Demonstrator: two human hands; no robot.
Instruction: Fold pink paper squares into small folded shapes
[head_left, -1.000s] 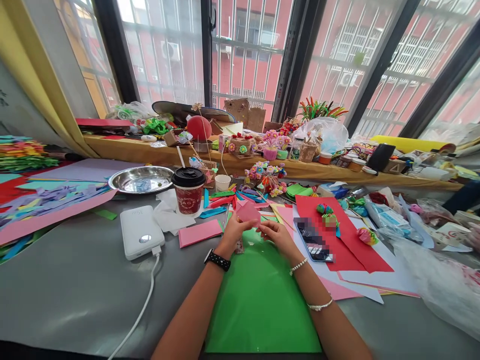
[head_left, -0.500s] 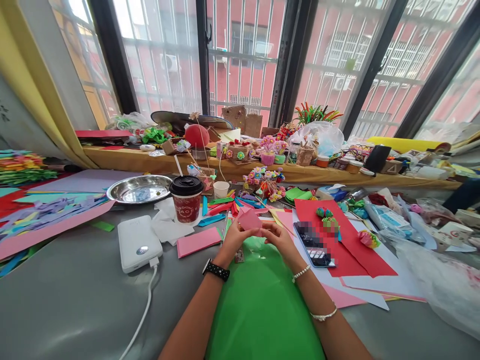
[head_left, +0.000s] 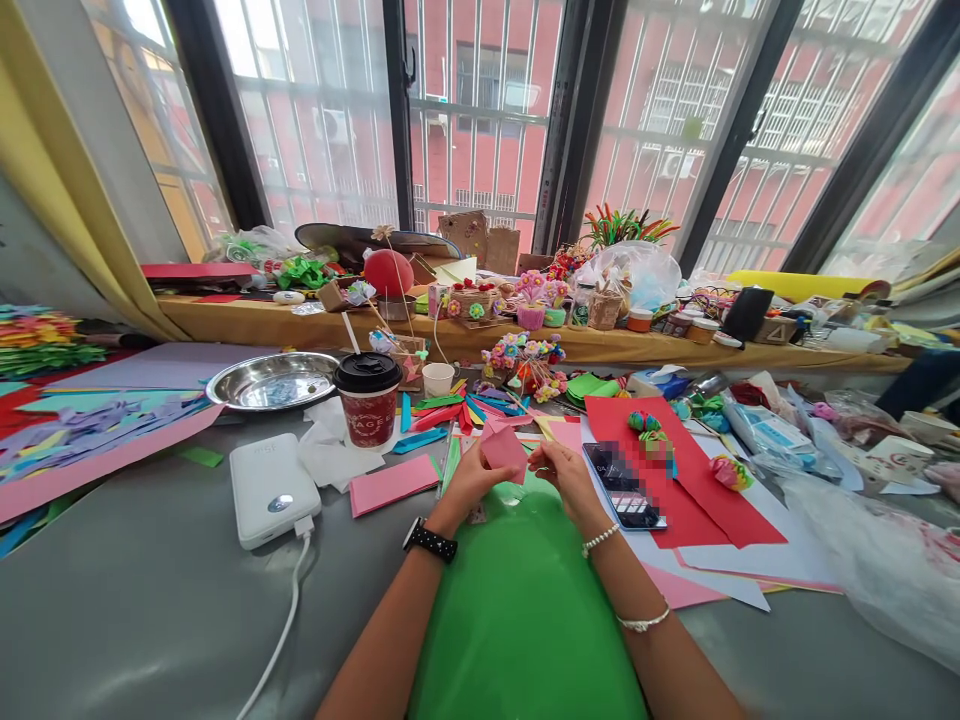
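A folded piece of pink paper stands up in my left hand, pinched between thumb and fingers. Just right of the paper is my right hand. Its thumb and fingertips are drawn together in a pinch, a small gap away from the paper's edge; whether anything tiny is between them does not show. Below both hands lies a large, glossy green thing, its kind unclear. A stack of pink paper strips lies left of my left hand. Right of my right hand, a phone rests on papers.
A lidded paper cup stands behind the pink stack, beside a metal dish. A white power bank with a cable lies at left. Red paper spreads at right, near a clear plastic bag. Crafts crowd the window ledge.
My right hand has come away from the pink paper, slightly to the right. The paper remains in my left hand and now shows more of its face. The view has shifted slightly.
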